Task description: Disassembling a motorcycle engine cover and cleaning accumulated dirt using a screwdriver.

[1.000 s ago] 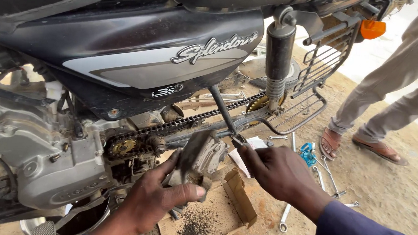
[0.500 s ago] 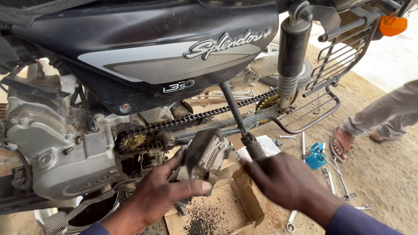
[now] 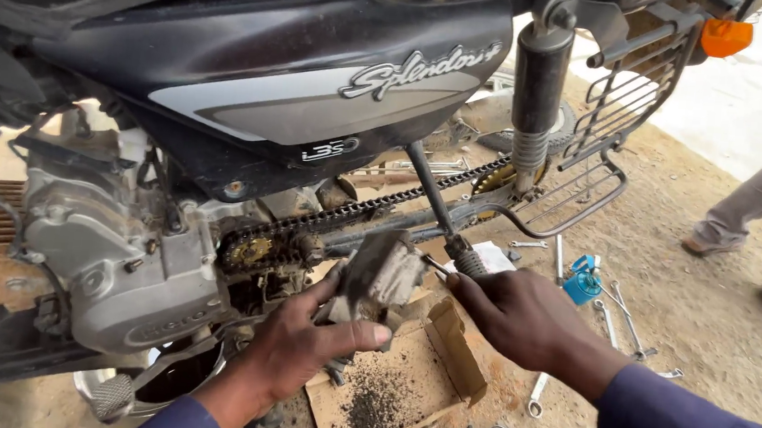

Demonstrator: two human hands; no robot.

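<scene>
Nearest the camera, a flattened piece of cardboard (image 3: 404, 379) is lying on the sandy ground, dusted with dark grit, with a ring spanner (image 3: 537, 394) beside its right edge. Just above it, the left hand (image 3: 302, 348) is closing around a grimy grey metal cover (image 3: 376, 277), thumb across its lower edge, holding it off the ground just right of the front sprocket (image 3: 251, 251). The right hand (image 3: 527, 316) is gripping the ribbed handle of a screwdriver (image 3: 461, 257), whose thin tip is touching the cover's right side. Compared with a second ago, the cover is sitting a little higher and the tool's tip is now reaching it rather than hovering apart, which suggests scraping or prying at dirt on the cover is under way. Farther back, the drive chain (image 3: 372, 206) is running exposed from the sprocket toward the rear, past the shock absorber (image 3: 535, 99). To the right, a small blue can (image 3: 584, 280) and loose spanners (image 3: 617, 319) are lying on the ground, and another person's feet (image 3: 714, 242) are standing at the far right.
</scene>
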